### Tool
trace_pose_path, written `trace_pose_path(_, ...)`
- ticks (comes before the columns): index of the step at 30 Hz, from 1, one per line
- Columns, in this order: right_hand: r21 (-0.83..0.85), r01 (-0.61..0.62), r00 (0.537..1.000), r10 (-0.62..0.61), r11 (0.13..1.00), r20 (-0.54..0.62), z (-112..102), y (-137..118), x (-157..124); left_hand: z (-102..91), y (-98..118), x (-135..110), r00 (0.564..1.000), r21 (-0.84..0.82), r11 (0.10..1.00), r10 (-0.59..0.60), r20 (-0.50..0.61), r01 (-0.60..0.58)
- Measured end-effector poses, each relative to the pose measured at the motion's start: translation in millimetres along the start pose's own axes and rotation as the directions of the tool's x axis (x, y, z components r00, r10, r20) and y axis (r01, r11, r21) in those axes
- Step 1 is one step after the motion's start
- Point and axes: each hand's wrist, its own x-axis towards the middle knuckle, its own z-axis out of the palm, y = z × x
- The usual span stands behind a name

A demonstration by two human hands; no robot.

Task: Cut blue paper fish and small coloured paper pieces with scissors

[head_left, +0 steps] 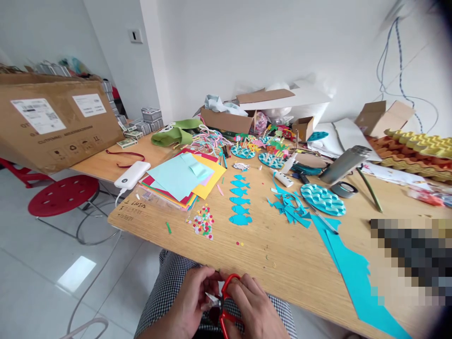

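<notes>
My right hand (256,308) grips red-handled scissors (226,287) at the table's front edge, over my lap. Their short blades point left and stand apart. My left hand (192,296) is beside the blades, thumb and fingers pinched together; whatever is between them is too small or hidden to name. Ahead on the table, several blue paper fish (240,220) lie in a column. Left of them is a pile of coloured paper dots (204,221). To their right are blue paper scraps (291,207) and a long cut blue sheet (363,278).
A stack of coloured paper (173,176) and a white power bank (132,174) lie at the left. A blue wavy disc (323,199), a steel flask (344,164) and a tape roll (344,189) are at the right. A cardboard box (63,122) stands far left, near a red stool (63,195).
</notes>
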Motion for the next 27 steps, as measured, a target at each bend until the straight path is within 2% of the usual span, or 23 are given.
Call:
trace_pose_path(4,-0.026,0.001,1.0,-0.001,1.0,0.022,-5,-2,1,4.1,1,1,0.998,-0.12,0.991,-0.066,-0.021,0.063)
trace_pose_path(9,0.045,-0.05,0.992,0.045,0.998,0.115,-24,-6,5,7.7,5,0,0.994,-0.112,0.989,-0.102,-0.049,0.096)
trace_pose_path(15,0.102,-0.142,0.987,0.134,0.985,0.086,-43,-6,3,13.1,9,0,0.995,-0.022,0.997,-0.077,-0.057,0.075)
trace_pose_path(20,0.121,-0.202,0.979,0.2,0.972,0.024,-45,-7,0,14.8,11,-2,0.994,0.038,0.995,-0.086,-0.064,0.088)
trace_pose_path(23,0.202,-0.314,0.943,0.33,0.928,-0.05,-43,-7,-1,18.3,15,-7,0.996,0.106,0.991,-0.078,-0.047,0.082)
trace_pose_path(25,0.291,-0.404,0.892,0.444,0.868,-0.086,-43,-8,1,23.5,21,-10,0.999,0.171,0.984,-0.047,-0.009,0.048)
trace_pose_path(27,0.387,-0.469,0.836,0.541,0.794,-0.096,-45,-9,6,31.0,29,-12,0.999,0.242,0.97,0.03,0.024,-0.035)
